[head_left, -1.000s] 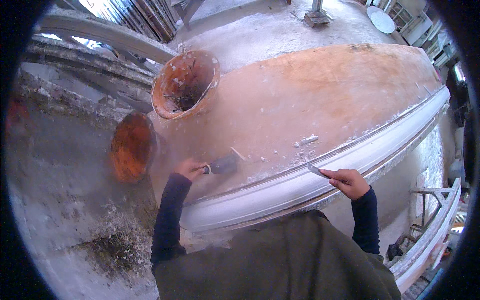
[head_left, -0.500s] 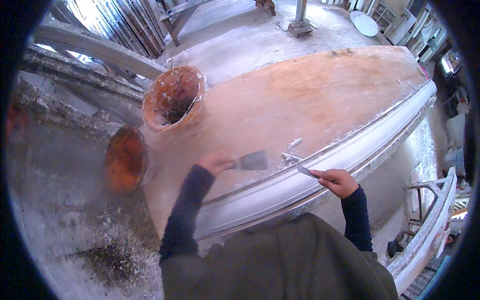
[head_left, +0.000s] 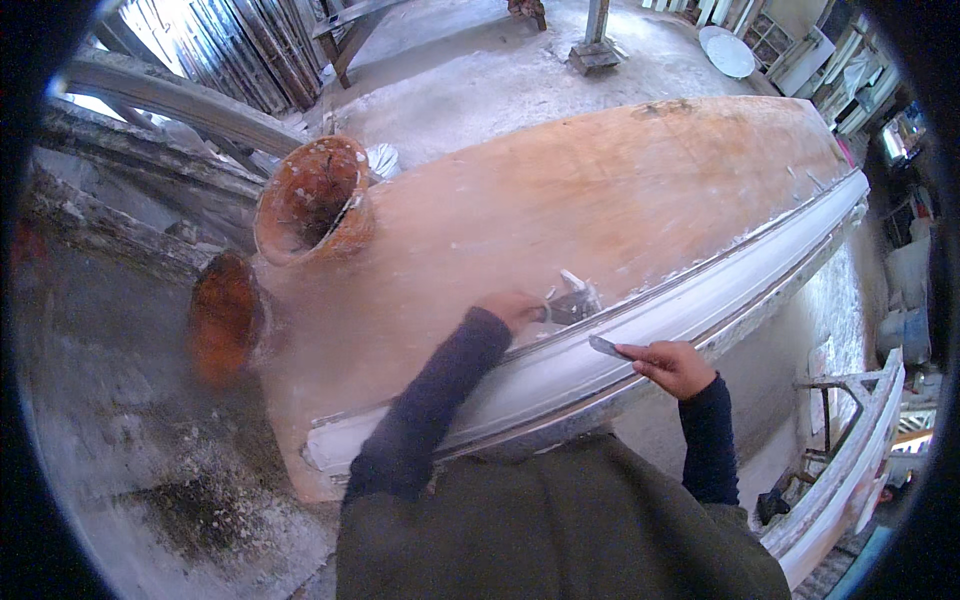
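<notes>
fingers of your left hand (head_left: 512, 312) are closed around the handle of a wide scraper (head_left: 572, 308). the hand is blurred, so you cannot make out each finger, and most of the handle is hidden in your grip. the scraper's dark blade lies low over the wooden tabletop (head_left: 620, 180), just beside the inner edge of the long white molding (head_left: 750, 265). white scraps (head_left: 570, 280) sit at the far side of the blade and cover part of its outline; you cannot tell whether they rest on the blade or behind it.

fingers of your right hand (head_left: 680, 368) are closed on a small narrow blade (head_left: 606, 347), index finger and thumb toward its tip. the tip points left, above the molding; contact with the molding cannot be confirmed. the rear of this tool is concealed by your palm.

your left sleeve (head_left: 430, 405) crosses the molding and hides a length of it. your dark garment (head_left: 570, 520) fills the bottom of the view and covers part of the near table edge.

an orange bucket (head_left: 352, 225) stands at the far left of the tabletop; its contents are shadowed and hard to identify. a second orange vessel (head_left: 222, 310), left of the table, is too blurred for detail. at lower right, a white-crusted frame (head_left: 855, 470) is cut off by the dark lens rim.
</notes>
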